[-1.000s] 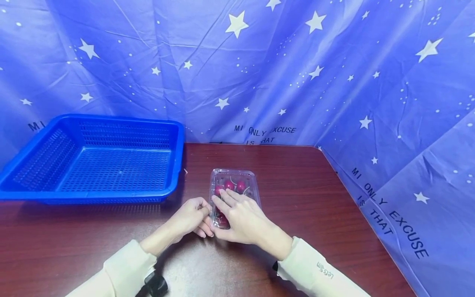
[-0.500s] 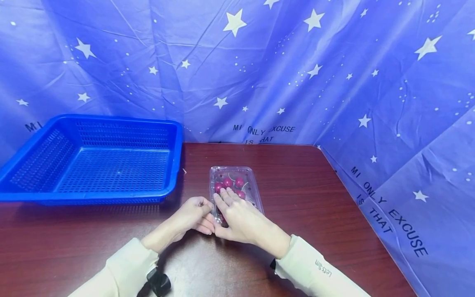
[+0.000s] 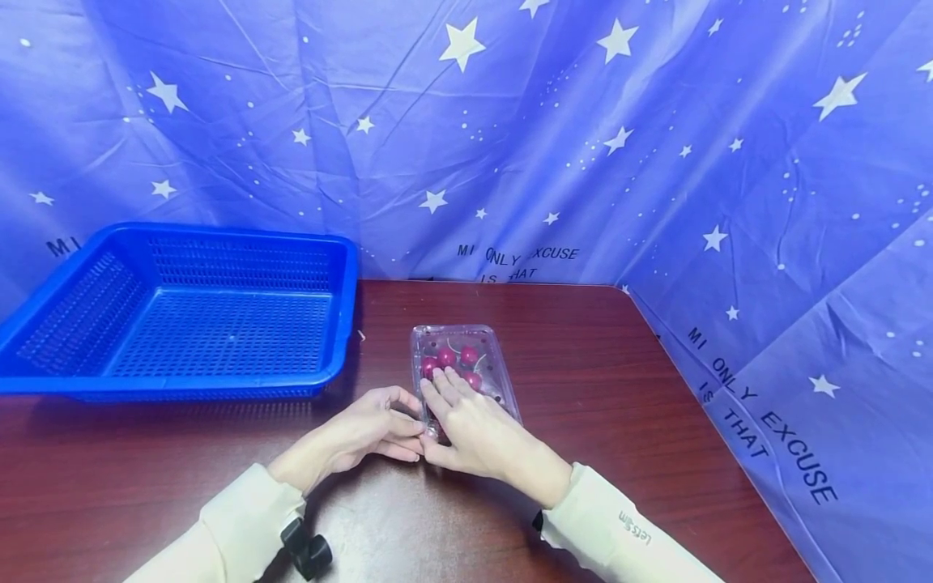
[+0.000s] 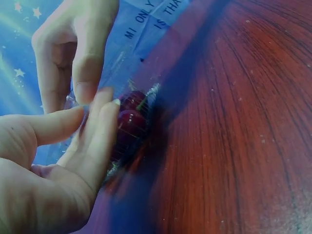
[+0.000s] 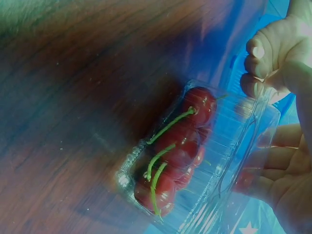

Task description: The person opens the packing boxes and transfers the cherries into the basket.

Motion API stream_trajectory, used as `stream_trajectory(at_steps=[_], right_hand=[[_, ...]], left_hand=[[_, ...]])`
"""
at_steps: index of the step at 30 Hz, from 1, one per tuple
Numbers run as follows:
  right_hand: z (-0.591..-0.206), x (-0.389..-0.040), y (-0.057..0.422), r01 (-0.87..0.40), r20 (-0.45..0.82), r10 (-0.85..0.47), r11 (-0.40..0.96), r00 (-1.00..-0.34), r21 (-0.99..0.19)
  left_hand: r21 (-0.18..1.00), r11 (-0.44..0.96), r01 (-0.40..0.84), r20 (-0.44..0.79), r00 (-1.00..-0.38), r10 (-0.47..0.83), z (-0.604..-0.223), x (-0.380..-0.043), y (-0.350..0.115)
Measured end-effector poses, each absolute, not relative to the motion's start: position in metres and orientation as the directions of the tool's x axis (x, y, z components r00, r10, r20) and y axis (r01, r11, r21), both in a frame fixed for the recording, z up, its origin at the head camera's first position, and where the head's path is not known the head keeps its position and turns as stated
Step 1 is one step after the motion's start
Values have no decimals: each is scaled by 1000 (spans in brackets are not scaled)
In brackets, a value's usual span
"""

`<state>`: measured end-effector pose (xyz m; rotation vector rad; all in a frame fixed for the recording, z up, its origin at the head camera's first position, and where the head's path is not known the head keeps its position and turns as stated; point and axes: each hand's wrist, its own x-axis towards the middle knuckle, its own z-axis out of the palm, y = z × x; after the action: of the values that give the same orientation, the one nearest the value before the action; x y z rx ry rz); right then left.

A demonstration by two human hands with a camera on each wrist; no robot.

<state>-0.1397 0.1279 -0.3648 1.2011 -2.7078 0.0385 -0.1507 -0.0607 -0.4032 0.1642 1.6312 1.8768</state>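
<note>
A clear plastic fruit box [image 3: 503,397] of red cherries [image 3: 469,356] rests on the table in the head view. My left hand [image 3: 375,429] is at its near-left corner, with thumb and fingers at the rim. My right hand [image 3: 477,425] lies over the box top with its fingers extended and its thumb toward that corner. In the right wrist view, cherries [image 5: 156,192] with green stems [image 5: 170,126] show through the ribbed plastic. Dark red cherries [image 4: 131,122] sit just behind my left fingertips [image 4: 109,109] in the left wrist view. My right hand hides part of the fruit.
A blue perforated basket [image 3: 342,324] stands on the left of the dark red wooden table [image 3: 583,356]. Behind and to the right hangs a blue curtain [image 3: 525,121] with stars and lettering.
The fruit box has shifted slightly away from me, its far edge now higher in the head view. My left fingers have spread a little at the corner. The right hand stays on top.
</note>
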Motion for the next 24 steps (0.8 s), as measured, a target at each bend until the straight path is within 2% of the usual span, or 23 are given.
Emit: stream_trajectory(at_steps=[10, 15, 24], right_hand=[[-367, -140, 129, -748, 184, -744, 661, -642, 62], [-369, -139, 126, -732, 186, -732, 676, -655, 84], [-370, -138, 122, -728, 168, -746, 665, -644, 164]], left_hand=[[933, -3, -359, -315, -823, 474, -404, -151, -57], [936, -8, -351, -310, -837, 450, -405, -152, -53], [954, 29, -297, -277, -847, 454, -402, -155, -55]])
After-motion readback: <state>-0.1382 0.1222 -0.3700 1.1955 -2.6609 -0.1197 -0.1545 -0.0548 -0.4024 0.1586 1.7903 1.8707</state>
